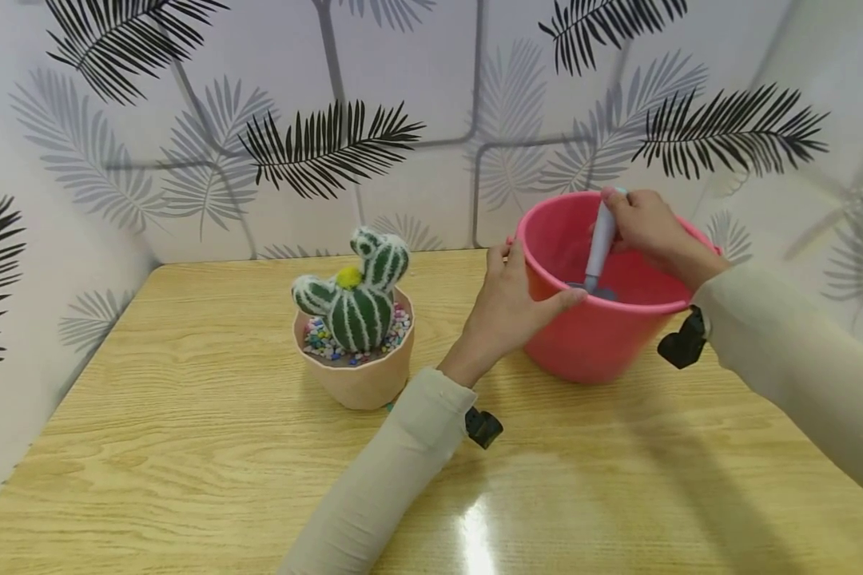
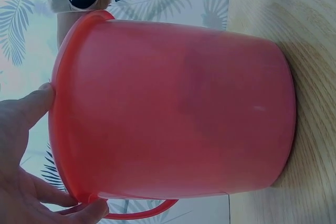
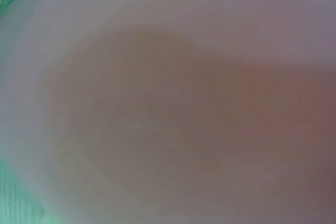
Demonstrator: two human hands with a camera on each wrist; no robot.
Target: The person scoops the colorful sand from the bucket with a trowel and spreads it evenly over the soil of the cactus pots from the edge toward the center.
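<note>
A pink bucket (image 1: 582, 347) stands on the table, close to the wall. My left hand (image 1: 503, 307) holds its rim at the left, thumb on the near edge and fingers by the handle's attachment; the left wrist view shows this hand (image 2: 31, 145) at the rim too. Reaching over the bucket, my right hand (image 1: 647, 228) grips the light grey handle of a tool (image 1: 601, 243). The tool slants down into the bucket, and its darker grey lower end is mostly hidden behind the near rim. In the right wrist view the bucket's wall (image 3: 157, 129) is a blur.
Left of the bucket sits a cactus (image 1: 359, 315) in a peach pot (image 1: 359, 383) with colourful pebbles. The wood-grain table (image 1: 187, 447) meets a leaf-patterned wall (image 1: 431, 184) at the back. A red bucket handle (image 2: 147, 213) hangs on the bucket's side.
</note>
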